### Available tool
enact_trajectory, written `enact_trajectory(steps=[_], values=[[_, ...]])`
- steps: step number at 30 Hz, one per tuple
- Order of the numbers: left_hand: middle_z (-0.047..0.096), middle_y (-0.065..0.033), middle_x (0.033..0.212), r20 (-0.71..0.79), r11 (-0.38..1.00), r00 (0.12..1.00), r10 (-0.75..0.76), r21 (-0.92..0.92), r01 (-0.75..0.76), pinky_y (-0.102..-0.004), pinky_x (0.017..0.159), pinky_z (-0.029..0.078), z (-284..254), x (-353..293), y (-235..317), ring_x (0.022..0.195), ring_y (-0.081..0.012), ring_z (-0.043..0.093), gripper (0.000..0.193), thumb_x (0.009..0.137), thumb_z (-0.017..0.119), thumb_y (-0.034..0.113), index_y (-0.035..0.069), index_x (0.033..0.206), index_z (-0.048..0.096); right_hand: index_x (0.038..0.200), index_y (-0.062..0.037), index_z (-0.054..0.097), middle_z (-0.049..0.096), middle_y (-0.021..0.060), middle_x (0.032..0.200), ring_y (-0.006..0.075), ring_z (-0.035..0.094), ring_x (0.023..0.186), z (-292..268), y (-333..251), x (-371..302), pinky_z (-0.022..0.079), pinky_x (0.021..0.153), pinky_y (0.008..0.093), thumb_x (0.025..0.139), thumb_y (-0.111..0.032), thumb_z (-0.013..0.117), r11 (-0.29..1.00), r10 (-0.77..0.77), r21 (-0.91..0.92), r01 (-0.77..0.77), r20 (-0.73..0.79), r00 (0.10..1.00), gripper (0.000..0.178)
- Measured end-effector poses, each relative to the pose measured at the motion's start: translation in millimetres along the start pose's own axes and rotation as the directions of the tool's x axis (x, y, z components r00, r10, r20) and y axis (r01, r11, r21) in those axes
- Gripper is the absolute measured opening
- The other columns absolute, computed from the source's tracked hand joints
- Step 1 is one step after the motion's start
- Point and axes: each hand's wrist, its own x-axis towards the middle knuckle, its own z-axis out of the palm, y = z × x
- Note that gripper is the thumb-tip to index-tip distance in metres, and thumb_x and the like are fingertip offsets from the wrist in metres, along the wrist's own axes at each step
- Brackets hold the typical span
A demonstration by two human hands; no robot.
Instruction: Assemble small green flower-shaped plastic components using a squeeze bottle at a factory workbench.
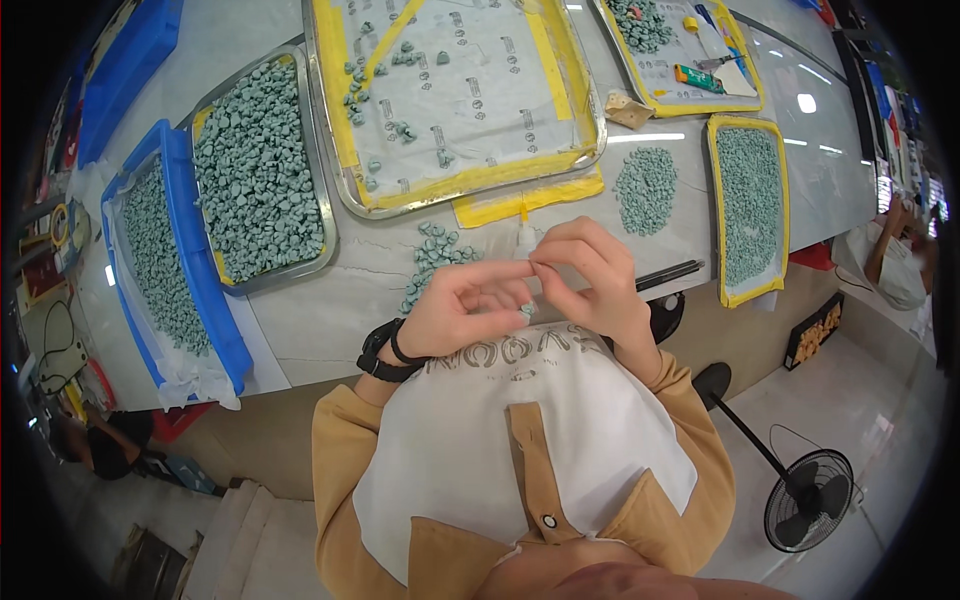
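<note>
Both hands meet in front of my chest at the table's near edge. My left hand (470,300) is closed, with a small green stone (527,311) at the tip of its thumb. The fingers of my right hand (590,270) are pinched together against the tip of my left index finger; whatever they hold is too small to make out. Just beyond the fingertips stands a small white bottle (526,238) with a thin yellow nozzle. Loose green stones (432,252) lie beside my left hand, partly hidden by it.
A large paper-lined tray (470,187) edged in yellow tape holds scattered stones. Stone-filled trays stand at left, a metal one (325,200) and a blue one (180,210). Rightward are a stone pile (646,190), black pens (670,273), a yellow-rimmed tray (784,200) and a tool tray (752,102).
</note>
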Motion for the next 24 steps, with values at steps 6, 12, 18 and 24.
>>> enact_trajectory(steps=[6, 12, 18, 24], values=[[0.062, -0.0064, 0.104, 0.015, 0.999, 0.999, 0.033, 0.043, -0.034, -0.0244, 0.083, 0.051, -0.4, -0.2, 0.3, 0.095, -0.0100, 0.060, 0.038, 0.081, 0.065, -0.010, -0.004, 0.117, 0.059, 0.085, -0.0003, 0.062, 0.061, 0.0097, 0.082, 0.0207, 0.059, 0.077, 1.5, -1.6, -3.1, 0.047, 0.069, 0.0301, 0.071, 0.005, 0.068, 0.942, 0.162, 0.280, -0.185, 0.104, 0.981, 0.016], [0.063, -0.0064, 0.104, 0.004, 0.998, 1.000, 0.029, 0.048, -0.029, -0.0251, 0.084, 0.051, -0.5, 0.6, -2.4, 0.095, -0.0098, 0.060, 0.036, 0.081, 0.065, -0.009, -0.004, 0.116, 0.060, 0.079, -0.0010, 0.062, 0.060, 0.0074, 0.080, 0.0176, 0.056, 0.075, 6.0, 3.7, -8.0, 0.045, 0.069, 0.0280, 0.071, 0.003, 0.071, 0.848, 0.297, 0.419, -0.324, 0.130, 0.946, 0.012], [0.063, -0.0055, 0.098, -0.037, 0.999, 0.999, 0.027, 0.022, -0.026, -0.0247, 0.079, 0.053, -1.8, 0.8, -4.3, 0.090, -0.0099, 0.061, 0.033, 0.081, 0.065, -0.009, -0.004, 0.113, 0.060, 0.076, -0.0017, 0.062, 0.059, 0.0070, 0.079, 0.0168, 0.055, 0.075, 13.0, -1.4, -5.9, 0.044, 0.068, 0.0285, 0.070, 0.002, 0.072, 0.865, 0.292, 0.409, -0.292, 0.064, 0.954, 0.013], [0.066, -0.0042, 0.098, -0.089, 0.997, 0.993, 0.082, 0.006, -0.082, -0.0256, 0.080, 0.051, 0.3, 0.7, -3.8, 0.090, -0.0093, 0.062, 0.024, 0.083, 0.067, -0.002, -0.001, 0.107, 0.065, 0.081, -0.0029, 0.057, 0.056, 0.0084, 0.086, 0.0180, 0.052, 0.079, 11.5, -10.5, -9.8, 0.041, 0.074, 0.0287, 0.080, -0.005, 0.065, 0.850, 0.321, 0.422, -0.316, 0.062, 0.945, 0.009]])
